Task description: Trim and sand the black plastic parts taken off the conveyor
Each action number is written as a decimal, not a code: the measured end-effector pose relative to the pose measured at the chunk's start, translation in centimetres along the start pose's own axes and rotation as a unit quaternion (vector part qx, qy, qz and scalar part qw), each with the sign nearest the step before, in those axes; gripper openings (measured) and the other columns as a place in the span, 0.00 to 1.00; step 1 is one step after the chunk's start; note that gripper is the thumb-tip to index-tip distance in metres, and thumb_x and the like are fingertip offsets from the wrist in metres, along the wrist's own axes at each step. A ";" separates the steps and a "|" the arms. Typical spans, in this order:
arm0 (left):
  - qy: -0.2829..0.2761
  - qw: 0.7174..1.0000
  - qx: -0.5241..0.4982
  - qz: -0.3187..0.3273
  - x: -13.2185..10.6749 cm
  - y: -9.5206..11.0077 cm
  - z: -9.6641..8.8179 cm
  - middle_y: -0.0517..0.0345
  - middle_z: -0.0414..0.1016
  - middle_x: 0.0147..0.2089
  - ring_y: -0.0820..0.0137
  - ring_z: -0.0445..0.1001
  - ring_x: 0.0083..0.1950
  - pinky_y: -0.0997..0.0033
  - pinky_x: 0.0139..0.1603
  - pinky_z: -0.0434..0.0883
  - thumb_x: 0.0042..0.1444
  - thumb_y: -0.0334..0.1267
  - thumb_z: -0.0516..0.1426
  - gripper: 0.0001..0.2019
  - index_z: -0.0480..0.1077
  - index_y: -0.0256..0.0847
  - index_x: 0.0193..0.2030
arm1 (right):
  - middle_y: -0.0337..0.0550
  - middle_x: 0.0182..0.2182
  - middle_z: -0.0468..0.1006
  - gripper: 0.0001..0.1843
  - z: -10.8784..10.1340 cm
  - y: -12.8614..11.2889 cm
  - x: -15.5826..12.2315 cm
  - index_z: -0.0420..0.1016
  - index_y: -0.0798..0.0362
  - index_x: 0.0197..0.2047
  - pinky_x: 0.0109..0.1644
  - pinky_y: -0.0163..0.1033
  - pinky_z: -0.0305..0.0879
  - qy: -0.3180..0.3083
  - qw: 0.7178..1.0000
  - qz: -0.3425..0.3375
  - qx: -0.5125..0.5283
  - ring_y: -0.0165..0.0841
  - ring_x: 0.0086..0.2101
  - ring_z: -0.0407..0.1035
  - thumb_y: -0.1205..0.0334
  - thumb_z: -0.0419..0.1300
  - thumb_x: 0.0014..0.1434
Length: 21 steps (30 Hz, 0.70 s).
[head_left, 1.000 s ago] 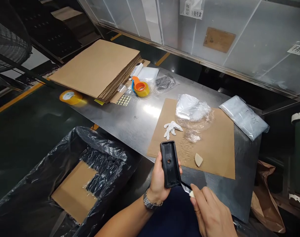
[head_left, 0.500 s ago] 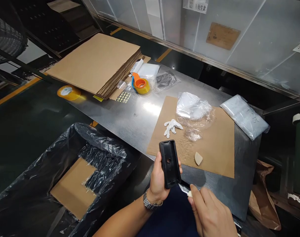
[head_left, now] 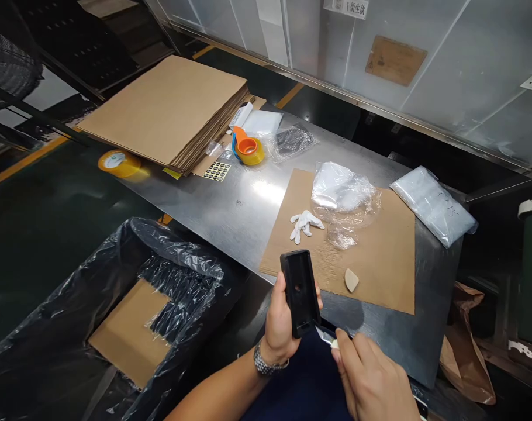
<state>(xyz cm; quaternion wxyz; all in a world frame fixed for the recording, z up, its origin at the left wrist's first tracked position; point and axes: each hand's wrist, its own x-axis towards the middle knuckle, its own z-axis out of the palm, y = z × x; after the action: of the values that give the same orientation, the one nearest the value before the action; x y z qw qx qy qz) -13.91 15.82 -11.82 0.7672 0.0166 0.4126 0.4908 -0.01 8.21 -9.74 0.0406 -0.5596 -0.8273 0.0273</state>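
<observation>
A black rectangular tray-like part (head_left: 300, 292), hollow side up with a small hole in its floor, is gripped along its sides by my left hand (head_left: 280, 321). My right hand (head_left: 371, 374) is closed on the pale handle of a small knife (head_left: 325, 335). The knife's blade lies at the lower right corner of the black part. Beyond the part, a cardboard sheet (head_left: 380, 257) carries a beige wedge-shaped piece (head_left: 351, 280), a white glove (head_left: 307, 224) and a clear bag with white contents (head_left: 340, 187).
A metal table (head_left: 196, 216) bears a cardboard stack (head_left: 165, 108), a tape dispenser (head_left: 248, 149), a tape roll (head_left: 119, 163), a sticker sheet (head_left: 217, 171) and a wrapped white packet (head_left: 435, 206). A black-lined bin (head_left: 178, 263) stands at left, a brown paper bag (head_left: 463, 362) at right.
The view has shifted very slightly. Both hands keep their holds, and the blade stays at the black part's lower corner with hardly any movement.
</observation>
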 end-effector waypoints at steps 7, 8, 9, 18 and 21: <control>0.004 1.000 -0.007 -0.003 -0.1 -0.2 -0.2 0.53 0.73 0.26 0.71 0.69 0.24 0.72 0.26 0.68 0.57 0.53 0.44 0.24 0.71 0.35 0.33 | 0.39 0.23 0.68 0.17 0.2 0.3 -0.1 0.69 0.56 0.43 0.20 0.32 0.55 0.004 1.000 -0.020 0.003 0.28 0.22 0.67 0.61 0.41 0.64; 0.005 1.000 -0.003 -0.001 -0.2 -0.1 -0.2 0.54 0.72 0.26 0.71 0.69 0.24 0.72 0.26 0.68 0.57 0.53 0.44 0.23 0.71 0.35 0.33 | 0.39 0.23 0.69 0.17 0.1 0.3 -0.2 0.69 0.56 0.43 0.20 0.32 0.55 0.003 1.000 -0.017 0.005 0.28 0.22 0.67 0.61 0.41 0.64; 0.006 1.000 0.003 0.000 -0.2 -0.1 -0.2 0.54 0.72 0.26 0.71 0.69 0.24 0.72 0.26 0.68 0.56 0.53 0.44 0.24 0.71 0.35 0.32 | 0.39 0.23 0.69 0.17 0.1 0.2 -0.2 0.69 0.56 0.44 0.20 0.32 0.55 0.002 1.000 -0.014 0.006 0.28 0.23 0.67 0.61 0.40 0.64; -0.010 0.999 0.035 0.024 -0.5 -0.2 -0.1 0.54 0.71 0.26 0.71 0.69 0.25 0.72 0.28 0.67 0.58 0.53 0.41 0.25 0.70 0.35 0.32 | 0.39 0.23 0.69 0.17 0.0 0.0 -0.3 0.68 0.56 0.44 0.20 0.32 0.55 0.002 1.000 -0.013 0.023 0.28 0.22 0.67 0.61 0.40 0.64; -0.008 0.999 0.033 0.024 -0.6 -0.2 -0.2 0.54 0.71 0.27 0.71 0.68 0.25 0.72 0.28 0.67 0.57 0.53 0.41 0.25 0.69 0.34 0.33 | 0.39 0.23 0.70 0.18 0.0 0.1 -0.3 0.68 0.56 0.44 0.20 0.32 0.55 -0.001 0.999 -0.012 0.031 0.28 0.22 0.67 0.61 0.39 0.65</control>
<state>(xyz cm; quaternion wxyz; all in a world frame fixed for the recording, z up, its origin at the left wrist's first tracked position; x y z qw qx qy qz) -13.94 15.17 -11.66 0.7575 0.0558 0.4220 0.4950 0.17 8.00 -9.81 0.0572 -0.5481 -0.8328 0.0529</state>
